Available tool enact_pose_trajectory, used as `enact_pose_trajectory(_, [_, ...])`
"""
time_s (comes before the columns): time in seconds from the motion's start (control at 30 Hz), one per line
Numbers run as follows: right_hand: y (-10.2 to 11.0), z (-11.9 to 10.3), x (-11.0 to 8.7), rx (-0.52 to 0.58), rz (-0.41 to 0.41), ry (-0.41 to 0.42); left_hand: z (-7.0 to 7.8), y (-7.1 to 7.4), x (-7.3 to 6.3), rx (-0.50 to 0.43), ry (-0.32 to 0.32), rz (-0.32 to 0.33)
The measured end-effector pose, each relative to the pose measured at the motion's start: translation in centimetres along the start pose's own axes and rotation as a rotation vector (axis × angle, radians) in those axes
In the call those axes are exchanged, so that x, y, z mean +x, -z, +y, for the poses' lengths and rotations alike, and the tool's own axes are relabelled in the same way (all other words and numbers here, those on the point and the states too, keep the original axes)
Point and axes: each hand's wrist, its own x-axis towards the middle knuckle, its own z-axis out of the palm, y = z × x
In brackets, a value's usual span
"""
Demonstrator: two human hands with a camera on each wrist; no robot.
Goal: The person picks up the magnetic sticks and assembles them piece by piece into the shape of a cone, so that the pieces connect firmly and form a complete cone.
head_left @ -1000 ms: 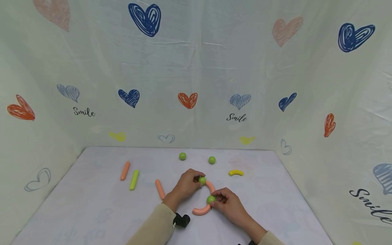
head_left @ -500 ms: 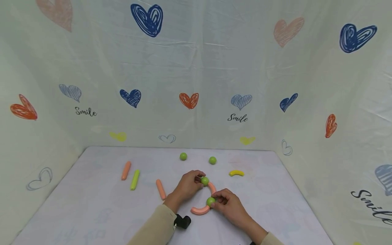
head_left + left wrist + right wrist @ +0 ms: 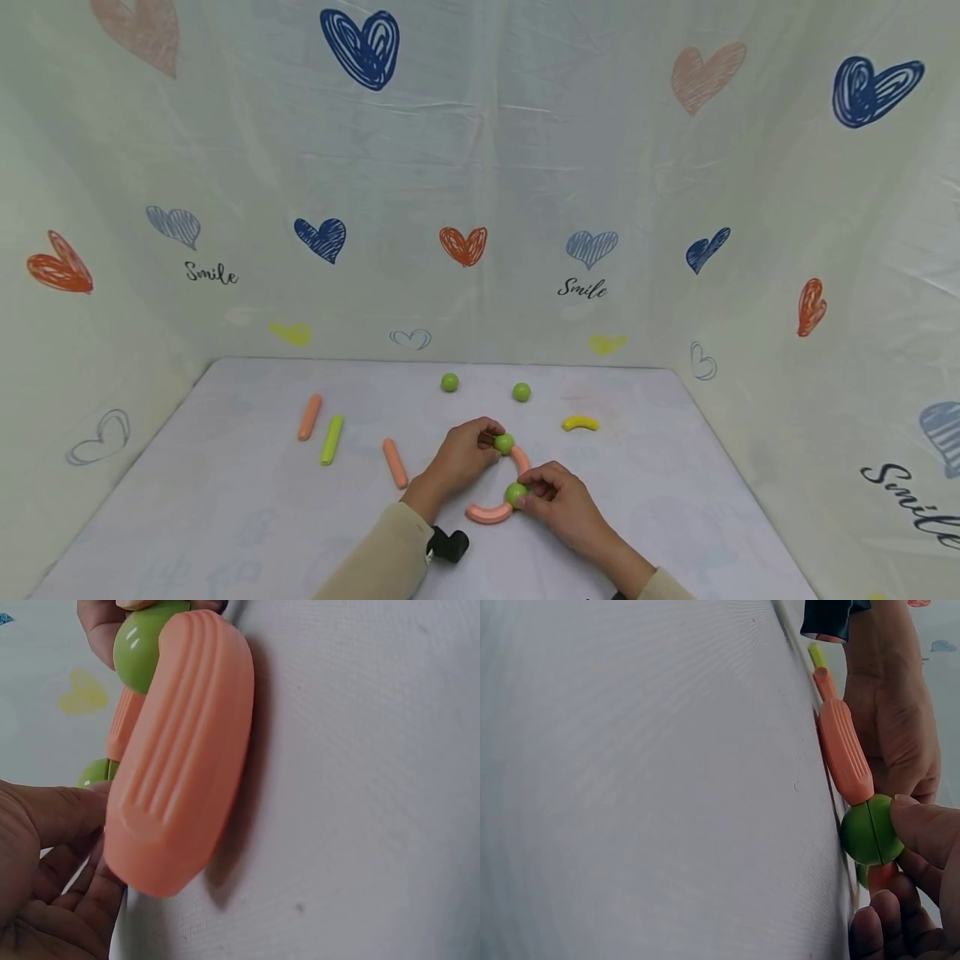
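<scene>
My left hand (image 3: 467,454) pinches a green ball (image 3: 504,444) at the far end of a small chain on the table. My right hand (image 3: 558,504) holds a second green ball (image 3: 516,494) between thumb and fingers; a seam runs round this ball in the right wrist view. A salmon curved rod (image 3: 520,459) joins the two balls. From the nearer ball another ribbed curved rod (image 3: 489,514) extends left, and it looms large as an orange rod (image 3: 180,757) in the left wrist view. Together they form an arc opening to the left.
Two loose green balls (image 3: 449,382) lie at the back, with a yellow curved rod (image 3: 581,423) right of them. To the left are straight salmon rods (image 3: 395,463) and a lime-green straight rod (image 3: 332,440). A heart-patterned curtain (image 3: 525,183) surrounds the white table (image 3: 225,517).
The far ball in my left hand has shifted slightly right, and the nearer ball slightly towards me. The near curved rod has swung a little left. Both hands keep their grip.
</scene>
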Motion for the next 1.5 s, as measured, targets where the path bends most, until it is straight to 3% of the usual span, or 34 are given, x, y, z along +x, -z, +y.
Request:
enact_pose_trajectory(0.17, [-0.1,0.0,0.0,0.009,-0.010,-0.001,0.2,0.0,-0.8,0.047,0.017,0.031])
enact_pose_trajectory(0.33, [-0.1,0.0,0.0,0.012,-0.012,0.010,0.6,0.0,-2.5,0.077,0.027,0.052])
enact_pose_trajectory(0.57, [-0.1,0.0,0.1,0.009,-0.011,0.002,0.6,0.2,-4.9,0.067,0.009,-0.007])
enact_pose_trajectory(0.77, [-0.1,0.0,0.1,0.017,-0.004,0.006,0.2,0.2,-6.3,0.027,-0.002,-0.096])
enact_pose_trajectory(0.87, [-0.1,0.0,0.1,0.013,0.002,0.009,0.2,0.0,-6.7,0.044,-0.018,-0.119])
enact_pose_trajectory(1.17, [-0.3,0.0,0.0,0.013,0.010,0.012,0.0,-0.4,-7.3,0.144,-0.090,-0.085])
enact_pose_trajectory(1.5, [-0.4,-0.2,-0.8,-0.005,-0.040,0.059,0.1,1.2,-7.7,0.261,-0.120,-0.063])
